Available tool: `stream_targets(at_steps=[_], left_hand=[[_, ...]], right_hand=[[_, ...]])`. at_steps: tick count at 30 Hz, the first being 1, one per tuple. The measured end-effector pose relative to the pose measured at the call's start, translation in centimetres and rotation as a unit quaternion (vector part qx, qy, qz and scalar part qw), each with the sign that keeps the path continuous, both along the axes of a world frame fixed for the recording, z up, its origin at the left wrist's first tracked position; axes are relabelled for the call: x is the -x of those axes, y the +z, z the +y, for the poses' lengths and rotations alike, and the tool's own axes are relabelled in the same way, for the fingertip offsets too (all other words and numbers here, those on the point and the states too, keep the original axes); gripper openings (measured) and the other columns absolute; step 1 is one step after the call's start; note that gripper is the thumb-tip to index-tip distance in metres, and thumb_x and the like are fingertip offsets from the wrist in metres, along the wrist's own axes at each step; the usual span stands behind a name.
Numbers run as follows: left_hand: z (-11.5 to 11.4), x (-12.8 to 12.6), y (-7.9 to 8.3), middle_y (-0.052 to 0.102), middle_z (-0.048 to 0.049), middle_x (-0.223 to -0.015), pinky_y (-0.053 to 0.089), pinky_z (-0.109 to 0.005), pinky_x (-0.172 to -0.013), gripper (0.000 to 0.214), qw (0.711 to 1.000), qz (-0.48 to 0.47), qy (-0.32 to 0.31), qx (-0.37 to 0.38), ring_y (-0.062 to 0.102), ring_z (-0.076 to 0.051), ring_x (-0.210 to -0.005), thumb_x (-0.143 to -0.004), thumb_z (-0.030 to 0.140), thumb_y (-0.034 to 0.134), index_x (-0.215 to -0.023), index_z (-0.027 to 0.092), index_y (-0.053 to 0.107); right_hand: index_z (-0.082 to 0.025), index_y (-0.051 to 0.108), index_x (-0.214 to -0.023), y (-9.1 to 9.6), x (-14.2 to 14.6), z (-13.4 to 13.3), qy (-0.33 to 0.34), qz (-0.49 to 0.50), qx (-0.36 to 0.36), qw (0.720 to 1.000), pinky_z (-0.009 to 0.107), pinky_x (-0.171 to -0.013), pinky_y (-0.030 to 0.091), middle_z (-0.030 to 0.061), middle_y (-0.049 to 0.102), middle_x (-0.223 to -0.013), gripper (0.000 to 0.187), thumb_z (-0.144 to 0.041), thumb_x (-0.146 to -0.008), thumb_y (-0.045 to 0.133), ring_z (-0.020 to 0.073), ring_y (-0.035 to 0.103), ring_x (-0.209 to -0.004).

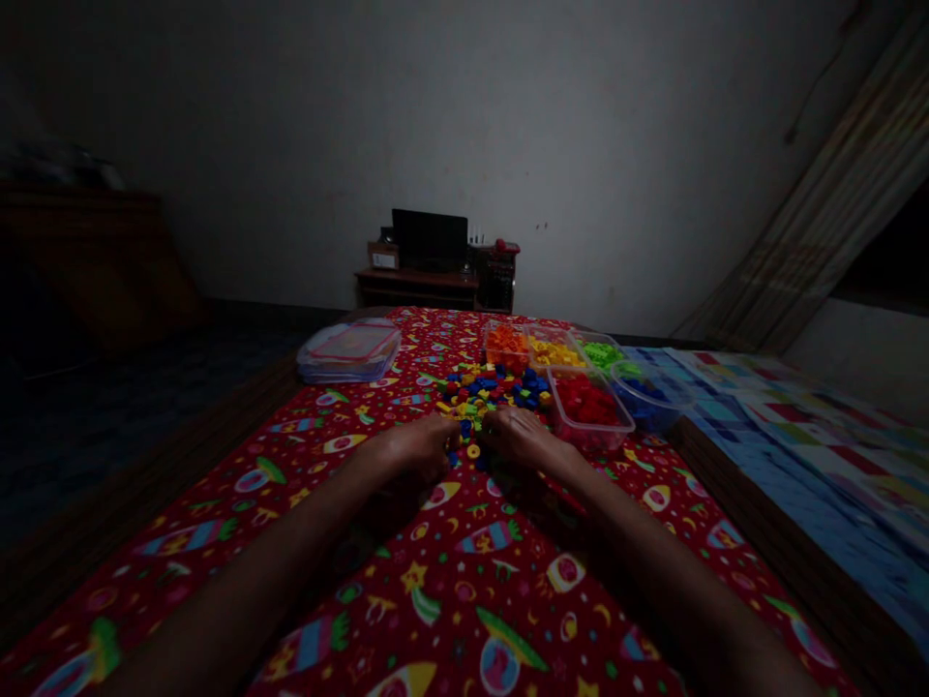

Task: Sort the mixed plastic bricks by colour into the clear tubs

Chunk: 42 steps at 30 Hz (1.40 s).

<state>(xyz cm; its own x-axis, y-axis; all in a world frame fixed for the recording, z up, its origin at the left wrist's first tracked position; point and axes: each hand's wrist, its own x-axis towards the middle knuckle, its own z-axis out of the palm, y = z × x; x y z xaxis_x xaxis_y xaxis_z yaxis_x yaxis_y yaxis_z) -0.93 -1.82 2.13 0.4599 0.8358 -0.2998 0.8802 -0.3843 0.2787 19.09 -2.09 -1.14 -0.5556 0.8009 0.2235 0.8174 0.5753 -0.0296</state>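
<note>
Head cam: the pile of little colored pieces (494,389) sits on the red cloth (464,581), its near edge touching both hands, left hand (425,447) fingers curled, right hand (521,438) fingers flatter, too dark to tell if either's gripping one.

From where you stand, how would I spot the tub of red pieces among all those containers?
Start at the red patterned cloth and find the heap of mixed coloured pieces in its middle. Right of that heap, beyond the right hand, stands a clear tub. It is the only one filled with red pieces, and it sits nearest the person, with the blue tub to its right.
</note>
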Motion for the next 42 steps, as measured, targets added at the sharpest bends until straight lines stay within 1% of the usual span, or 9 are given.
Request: stream_targets(at_steps=[5, 11, 15, 17, 24, 27, 31, 36, 42], left_hand=[[1.9, 1.0, -0.7, 0.066, -0.0056, -0.088, 0.045, -0.022, -0.063, 0.017, 0.982, -0.062, 0.002, -0.178, 0.063, -0.017, -0.079, -0.076, 0.02, 0.057, -0.092, 0.016, 0.062], [3.0, 1.3, -2.6, 0.063, -0.0099, -0.102, 0.047, -0.033, -0.083, 0.025, 0.941, -0.164, -0.047, -0.293, 0.059, -0.022, -0.094, -0.086, 0.026, 0.047, -0.103, 0.017, 0.063], [2.8, 0.5, -3.1, 0.061, -0.0106, -0.107, 0.045, -0.032, -0.088, 0.025, 0.941, -0.184, -0.133, -0.25, 0.056, -0.02, -0.099, -0.084, 0.017, 0.047, -0.102, 0.015, 0.064], [2.8, 0.4, -3.2, 0.061, -0.0099, -0.104, 0.045, -0.031, -0.087, 0.023, 0.945, -0.172, -0.148, -0.235, 0.055, -0.019, -0.097, -0.084, 0.015, 0.047, -0.096, 0.015, 0.066], [3.0, 0.9, -3.7, 0.059, -0.0083, -0.096, 0.044, -0.03, -0.081, 0.014, 0.953, -0.1, -0.116, -0.262, 0.051, -0.02, -0.094, -0.079, 0.015, 0.054, -0.09, 0.017, 0.063], [3.2, 1.2, -3.3, 0.06, -0.0067, -0.09, 0.044, -0.027, -0.075, 0.013, 0.955, -0.11, -0.11, -0.253, 0.054, -0.018, -0.085, -0.081, 0.016, 0.051, -0.084, 0.017, 0.063], [3.7, 1.7, -2.4, 0.062, -0.0057, -0.091, 0.044, -0.025, -0.075, 0.015, 0.956, -0.16, -0.089, -0.229, 0.058, -0.018, -0.085, -0.079, 0.021, 0.054, -0.089, 0.016, 0.065], [3.2, 1.2, -2.3, 0.066, -0.0053, -0.096, 0.045, -0.025, -0.079, 0.021, 0.966, -0.137, -0.111, -0.191, 0.06, -0.018, -0.089, -0.077, 0.019, 0.057, -0.095, 0.018, 0.067], [2.0, 0.6, -3.2, 0.064, -0.0077, -0.094, 0.044, -0.024, -0.076, 0.017, 0.965, -0.117, -0.13, -0.196, 0.059, -0.017, -0.084, -0.084, 0.023, 0.052, -0.092, 0.017, 0.066]], right_hand=[[-0.015, 0.064, -0.094, 1.4, -0.6, 0.0, -0.04, -0.011, 0.013, 0.999, 0.024, -0.061, 0.029, 0.0073, 0.064, -0.083, 0.02, -0.027, -0.089, 0.049, 0.014, 0.053, -0.073], [-0.013, 0.062, -0.108, 2.0, -0.3, -0.1, -0.057, 0.023, -0.023, 0.998, 0.024, -0.064, 0.031, 0.0106, 0.065, -0.092, 0.026, -0.02, -0.087, 0.048, 0.015, 0.055, -0.077], [-0.014, 0.067, -0.095, 2.6, 0.8, -0.7, -0.012, 0.007, 0.024, 1.0, 0.024, -0.061, 0.032, 0.0099, 0.067, -0.085, 0.024, -0.026, -0.089, 0.047, 0.0151, 0.058, -0.074], [-0.015, 0.068, -0.094, 2.7, 1.3, -1.1, -0.001, -0.023, 0.054, 0.998, 0.023, -0.062, 0.034, 0.0107, 0.068, -0.087, 0.025, -0.033, -0.087, 0.052, 0.017, 0.061, -0.079], [-0.016, 0.067, -0.099, 2.9, 1.9, -2.0, -0.019, -0.097, 0.099, 0.99, 0.024, -0.066, 0.04, 0.0128, 0.069, -0.097, 0.025, -0.027, -0.087, 0.048, 0.0207, 0.064, -0.089], [-0.014, 0.067, -0.098, 2.8, 1.6, -1.8, -0.01, -0.103, 0.094, 0.99, 0.025, -0.068, 0.04, 0.0131, 0.069, -0.096, 0.024, -0.024, -0.086, 0.049, 0.0206, 0.064, -0.09], [-0.013, 0.065, -0.1, 2.6, 1.0, -1.5, -0.006, -0.096, 0.089, 0.991, 0.025, -0.071, 0.04, 0.0132, 0.068, -0.096, 0.023, -0.019, -0.087, 0.048, 0.019, 0.063, -0.09], [-0.012, 0.064, -0.103, 3.7, 0.9, -2.1, 0.017, -0.093, 0.105, 0.99, 0.025, -0.075, 0.041, 0.014, 0.066, -0.106, 0.023, -0.019, -0.084, 0.053, 0.0203, 0.061, -0.097], [-0.015, 0.066, -0.104, 4.8, 1.6, -3.2, -0.027, -0.128, 0.124, 0.984, 0.027, -0.073, 0.044, 0.013, 0.067, -0.106, 0.029, -0.012, -0.082, 0.047, 0.0231, 0.063, -0.099]])
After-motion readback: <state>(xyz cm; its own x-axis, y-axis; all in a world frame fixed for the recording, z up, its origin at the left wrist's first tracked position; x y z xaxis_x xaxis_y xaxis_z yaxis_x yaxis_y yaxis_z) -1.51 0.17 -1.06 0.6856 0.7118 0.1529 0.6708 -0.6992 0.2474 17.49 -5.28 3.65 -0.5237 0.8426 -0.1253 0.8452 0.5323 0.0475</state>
